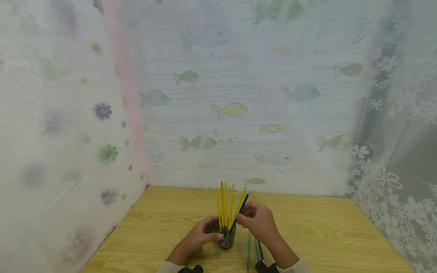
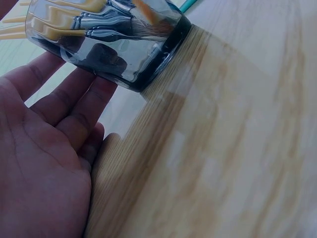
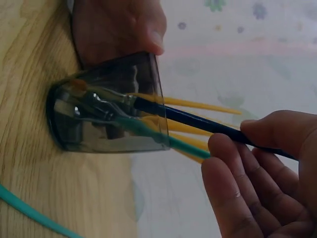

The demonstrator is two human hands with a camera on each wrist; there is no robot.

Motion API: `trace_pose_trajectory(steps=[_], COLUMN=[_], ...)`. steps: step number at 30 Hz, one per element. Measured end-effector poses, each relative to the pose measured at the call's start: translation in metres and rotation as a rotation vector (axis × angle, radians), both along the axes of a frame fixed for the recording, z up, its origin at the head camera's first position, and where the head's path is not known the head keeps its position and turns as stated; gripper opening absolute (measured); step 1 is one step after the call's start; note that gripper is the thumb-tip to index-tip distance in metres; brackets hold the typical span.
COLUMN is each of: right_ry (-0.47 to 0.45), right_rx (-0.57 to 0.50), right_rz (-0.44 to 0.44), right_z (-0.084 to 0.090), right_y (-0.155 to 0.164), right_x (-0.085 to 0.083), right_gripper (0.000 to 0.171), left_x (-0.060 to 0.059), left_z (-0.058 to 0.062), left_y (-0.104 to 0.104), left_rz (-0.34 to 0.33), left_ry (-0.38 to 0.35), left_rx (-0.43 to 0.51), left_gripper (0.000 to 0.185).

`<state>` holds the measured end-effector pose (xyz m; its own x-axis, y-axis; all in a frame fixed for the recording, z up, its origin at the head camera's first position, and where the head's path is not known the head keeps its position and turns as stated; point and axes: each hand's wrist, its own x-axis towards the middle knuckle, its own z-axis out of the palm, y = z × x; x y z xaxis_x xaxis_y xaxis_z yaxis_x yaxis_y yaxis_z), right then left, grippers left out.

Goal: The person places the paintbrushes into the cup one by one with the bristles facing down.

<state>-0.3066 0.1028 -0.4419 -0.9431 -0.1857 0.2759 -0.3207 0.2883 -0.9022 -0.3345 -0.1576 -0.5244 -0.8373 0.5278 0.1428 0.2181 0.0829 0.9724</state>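
Note:
A transparent dark-tinted cup [image 1: 226, 243] stands on the table with several yellow-handled paintbrushes [image 1: 225, 206] in it, bristles down. My left hand [image 1: 198, 236] grips the cup from the left side, thumb in front; the left wrist view shows its fingers against the cup wall. Between the thumb and fingers of my right hand [image 1: 261, 223] is a dark blue paintbrush [image 3: 198, 121], its lower end inside the cup. A green-handled paintbrush [image 3: 190, 148] also leans in the cup, close to my right fingertips in the right wrist view.
On the wooden table [image 1: 164, 212], right of the cup, lie green paintbrushes [image 1: 249, 252] and a dark one [image 1: 261, 251], partly hidden by the right wrist. A fish-patterned curtain [image 1: 232, 151] hangs behind the table, with flowered sheets [image 1: 68, 151] at the sides.

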Motion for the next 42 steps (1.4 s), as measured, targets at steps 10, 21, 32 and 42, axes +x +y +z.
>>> trace_pose_trajectory(steps=[10, 21, 32, 42], right_ry=[-0.03, -0.057, -0.097, -0.111], right_rx=[0.077, 0.039, -0.059, -0.036], right_rz=[0.039, 0.041, -0.093, -0.153], right_z=[-0.002, 0.001, 0.011, 0.012], right_y=[0.002, 0.015, 0.038, 0.056], right_x=[0.0, -0.006, -0.014, -0.02], right_gripper=[0.017, 0.028, 0.038, 0.039], left_x=[-0.001, 0.0, 0.005, 0.004], left_z=[0.0, 0.003, 0.009, 0.005], left_y=[0.001, 0.002, 0.002, 0.001], left_rz=[-0.002, -0.018, -0.002, 0.05], left_ry=[0.009, 0.028, 0.001, -0.011], left_rx=[0.0, -0.015, -0.057, -0.038], left_gripper=[0.054, 0.055, 0.061, 0.065])
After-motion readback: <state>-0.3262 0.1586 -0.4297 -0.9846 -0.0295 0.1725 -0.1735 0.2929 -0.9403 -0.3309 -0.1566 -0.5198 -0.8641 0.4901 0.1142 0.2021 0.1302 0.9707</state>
